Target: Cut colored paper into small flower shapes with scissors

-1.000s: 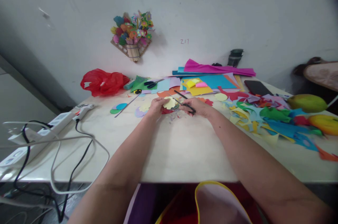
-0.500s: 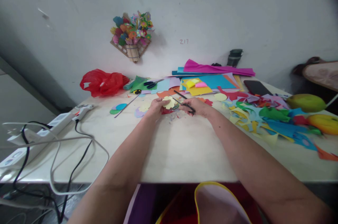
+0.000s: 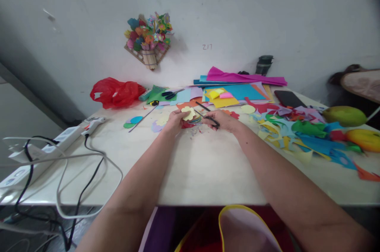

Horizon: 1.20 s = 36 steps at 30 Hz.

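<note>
Between the thumb and fingers of my left hand [image 3: 175,120] is a pale yellow paper flower [image 3: 188,113] with a scalloped edge. My right hand [image 3: 221,120] is closed round the handles of dark scissors [image 3: 212,120]. Their blades are spread and point left, with the lower blade close to the flower's right edge; whether it touches, I cannot tell. Below the hands lie tiny paper snippets [image 3: 194,131] and other coloured cut-outs, partly hidden. Just left of my left hand are more pale yellow and lilac flower shapes [image 3: 157,126].
Colourful paper scraps [image 3: 297,133] cover the table's right side, near a phone [image 3: 287,98] and two mangoes [image 3: 344,115]. Coloured sheets [image 3: 243,93] and a second pair of scissors [image 3: 170,94] lie at the back. A red plastic bag [image 3: 117,93] and a power strip [image 3: 63,139] with cables occupy the left.
The yellow flower has shifted and turned slightly to the left in my left hand. My right hand and the spread scissors look nearly unchanged.
</note>
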Each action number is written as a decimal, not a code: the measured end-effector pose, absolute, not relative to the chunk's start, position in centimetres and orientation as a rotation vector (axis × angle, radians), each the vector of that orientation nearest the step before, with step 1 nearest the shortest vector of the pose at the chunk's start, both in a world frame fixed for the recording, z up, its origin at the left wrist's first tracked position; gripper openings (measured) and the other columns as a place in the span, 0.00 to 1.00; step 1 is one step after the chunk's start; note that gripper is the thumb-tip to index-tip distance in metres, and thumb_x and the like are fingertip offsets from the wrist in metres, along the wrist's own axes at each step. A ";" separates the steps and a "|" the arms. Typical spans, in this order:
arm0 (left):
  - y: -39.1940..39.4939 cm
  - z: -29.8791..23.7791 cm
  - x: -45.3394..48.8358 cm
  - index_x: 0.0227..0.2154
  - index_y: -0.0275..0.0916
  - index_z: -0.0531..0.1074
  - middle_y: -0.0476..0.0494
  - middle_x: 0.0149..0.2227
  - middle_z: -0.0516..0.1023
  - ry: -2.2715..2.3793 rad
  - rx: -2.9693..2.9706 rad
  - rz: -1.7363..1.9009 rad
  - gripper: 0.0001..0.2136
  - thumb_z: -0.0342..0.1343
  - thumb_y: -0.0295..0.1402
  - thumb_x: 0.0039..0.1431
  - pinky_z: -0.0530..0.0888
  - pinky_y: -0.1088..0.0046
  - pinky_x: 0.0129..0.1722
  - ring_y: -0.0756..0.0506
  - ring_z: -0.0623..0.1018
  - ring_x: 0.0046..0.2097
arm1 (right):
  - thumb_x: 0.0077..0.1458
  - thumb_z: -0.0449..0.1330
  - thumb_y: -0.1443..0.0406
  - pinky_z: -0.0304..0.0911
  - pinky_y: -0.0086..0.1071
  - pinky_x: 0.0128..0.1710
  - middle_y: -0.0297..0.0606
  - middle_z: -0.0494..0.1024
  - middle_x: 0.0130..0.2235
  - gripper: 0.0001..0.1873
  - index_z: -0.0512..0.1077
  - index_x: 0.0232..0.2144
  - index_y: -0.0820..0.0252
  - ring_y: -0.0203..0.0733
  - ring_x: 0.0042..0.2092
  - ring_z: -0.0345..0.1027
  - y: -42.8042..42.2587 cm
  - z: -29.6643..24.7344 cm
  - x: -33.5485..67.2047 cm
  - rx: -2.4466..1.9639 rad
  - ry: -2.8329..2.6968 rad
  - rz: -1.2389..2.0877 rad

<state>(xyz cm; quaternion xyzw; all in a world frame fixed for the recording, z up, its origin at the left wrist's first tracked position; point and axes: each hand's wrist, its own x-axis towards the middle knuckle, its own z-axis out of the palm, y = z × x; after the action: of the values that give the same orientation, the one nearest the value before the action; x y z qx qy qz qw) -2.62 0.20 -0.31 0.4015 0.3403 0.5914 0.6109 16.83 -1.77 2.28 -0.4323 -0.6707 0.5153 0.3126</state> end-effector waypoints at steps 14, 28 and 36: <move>0.0 -0.3 -2.5 0.26 0.28 0.76 0.35 0.28 0.80 0.791 0.961 1.295 0.11 0.68 0.27 0.36 0.76 0.66 0.37 0.43 0.80 0.29 | 0.48 0.64 0.66 0.50 0.24 0.15 0.29 0.63 0.16 0.09 0.68 0.21 0.62 0.28 0.17 0.54 -1.6 2.0 16.9 -1.088 -1.731 1.409; 0.3 -0.5 -2.7 0.27 0.30 0.76 0.38 0.28 0.80 0.802 0.948 1.326 0.12 0.68 0.27 0.36 0.76 0.67 0.37 0.44 0.80 0.30 | 0.47 0.63 0.69 0.48 0.25 0.15 0.28 0.62 0.16 0.08 0.68 0.20 0.62 0.28 0.17 0.53 -1.7 2.3 16.9 -1.108 -1.733 1.406; 0.0 -0.3 -3.0 0.22 0.31 0.74 0.42 0.23 0.76 0.826 1.049 1.273 0.11 0.70 0.30 0.37 0.72 0.72 0.27 0.49 0.74 0.24 | 0.51 0.62 0.63 0.52 0.24 0.16 0.29 0.65 0.18 0.10 0.67 0.23 0.61 0.29 0.18 0.56 -1.5 2.0 17.3 -1.040 -1.787 1.415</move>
<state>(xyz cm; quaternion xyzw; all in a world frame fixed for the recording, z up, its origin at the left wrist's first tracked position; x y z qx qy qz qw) -2.97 0.02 -0.26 0.4532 0.3570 0.5501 0.6039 17.34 -1.51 1.95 -0.3944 -0.6774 0.5365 0.3127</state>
